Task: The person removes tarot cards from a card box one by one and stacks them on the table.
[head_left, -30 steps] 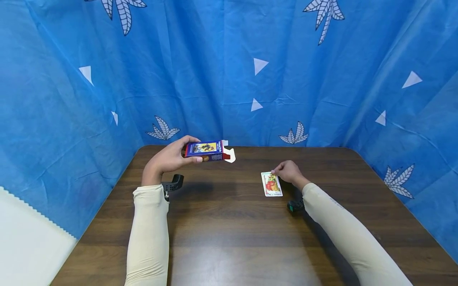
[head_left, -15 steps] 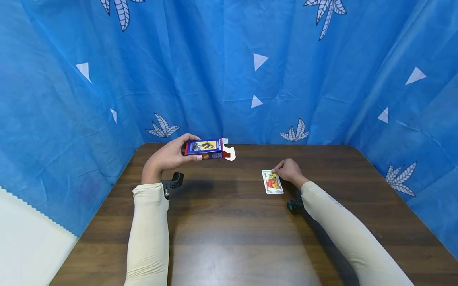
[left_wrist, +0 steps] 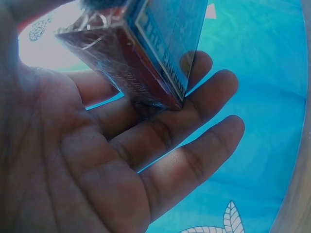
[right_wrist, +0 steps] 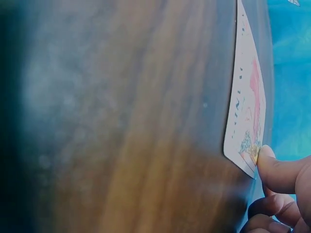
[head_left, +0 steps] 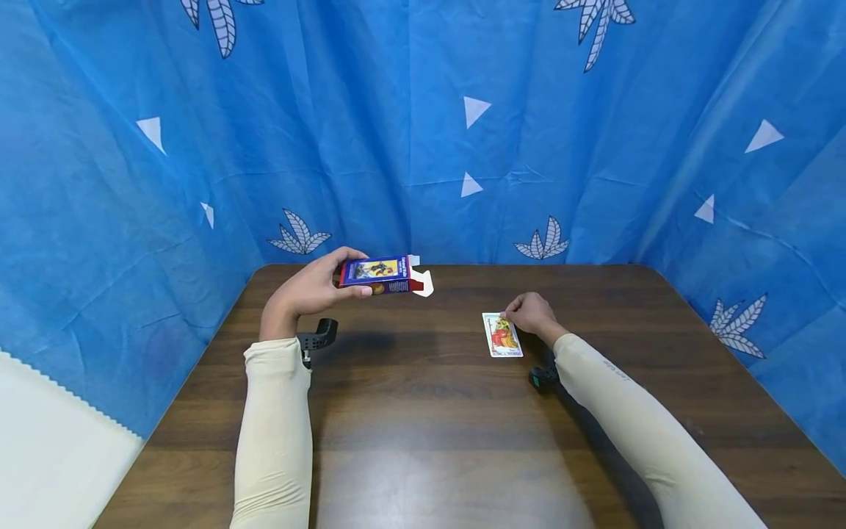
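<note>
In the head view my left hand (head_left: 309, 288) grips a blue and red card box (head_left: 377, 272) above the far left part of the table. The box lies lengthwise, its white end flap hanging open on the right. Up close, the left wrist view has the shiny-wrapped end of the box (left_wrist: 131, 63) against my fingers. Over on the right, my right hand (head_left: 532, 312) pinches the far right corner of a playing card (head_left: 502, 336). A red and yellow picture faces up on it. In the right wrist view my thumb presses the edge of the card (right_wrist: 245, 107), fingers curled below.
The dark wooden table (head_left: 410, 411) ends at a blue curtain (head_left: 396, 132) on the back and both sides. White cloth (head_left: 53, 448) shows at the lower left. A black wrist mount (head_left: 319, 335) sits at my left wrist, another (head_left: 545, 378) at my right.
The view has tilted and shifted slightly. Both hands, the box and the card keep nearly the same places.
</note>
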Available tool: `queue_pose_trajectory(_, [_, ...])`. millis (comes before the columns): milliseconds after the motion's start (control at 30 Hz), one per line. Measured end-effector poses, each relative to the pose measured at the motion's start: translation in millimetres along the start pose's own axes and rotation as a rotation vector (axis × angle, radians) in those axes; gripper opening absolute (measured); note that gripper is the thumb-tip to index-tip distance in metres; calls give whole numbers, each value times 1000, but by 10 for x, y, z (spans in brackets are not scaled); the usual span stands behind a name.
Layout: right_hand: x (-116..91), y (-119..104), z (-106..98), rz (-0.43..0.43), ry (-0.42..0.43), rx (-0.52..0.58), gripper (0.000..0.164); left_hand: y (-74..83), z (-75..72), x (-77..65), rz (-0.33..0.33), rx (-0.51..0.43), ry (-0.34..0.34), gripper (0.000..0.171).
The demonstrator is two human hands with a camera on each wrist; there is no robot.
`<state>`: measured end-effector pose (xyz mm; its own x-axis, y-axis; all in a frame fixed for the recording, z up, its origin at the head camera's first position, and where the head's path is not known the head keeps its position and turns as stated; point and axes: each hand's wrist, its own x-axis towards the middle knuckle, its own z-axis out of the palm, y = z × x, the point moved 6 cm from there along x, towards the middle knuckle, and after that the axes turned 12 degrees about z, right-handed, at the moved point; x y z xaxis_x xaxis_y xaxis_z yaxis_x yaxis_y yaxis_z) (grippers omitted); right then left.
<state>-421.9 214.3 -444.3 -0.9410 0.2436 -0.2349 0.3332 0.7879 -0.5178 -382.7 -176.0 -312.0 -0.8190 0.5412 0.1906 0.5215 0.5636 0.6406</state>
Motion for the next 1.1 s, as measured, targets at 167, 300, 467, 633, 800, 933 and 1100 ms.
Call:
queue_pose_trajectory(167, [29, -56, -18, -48, -3, 107, 25, 1, 12, -5, -4, -5, 1, 74])
queue_pose_trajectory(300, [-59, -338, -103, -167, 13, 291, 29, -16, 32, 13, 3, 0, -3, 74])
queue_pose_trajectory(467, [-381, -988, -186, -356, -58, 481, 30, -35, 17, 26, 6, 10, -5, 73])
queue_pose_trajectory(633, [-664, -1460, -70, -346, -320, 601, 29, -53, -6, 33, -7, 8, -3, 76])
queue_pose_trajectory(800, [-800, -1641, 51, -277, -419, 512, 35, -59, -16, 32, -11, 14, 1, 77])
queue_pose_trajectory(933, [-870, -1686, 127, -233, -479, 465, 38, -44, -16, 28, -5, 20, -2, 76])
queue_pose_trajectory(1100, [-926, -1697, 183, -198, -561, 484, 33, -17, -18, 42, 10, 12, -7, 75])
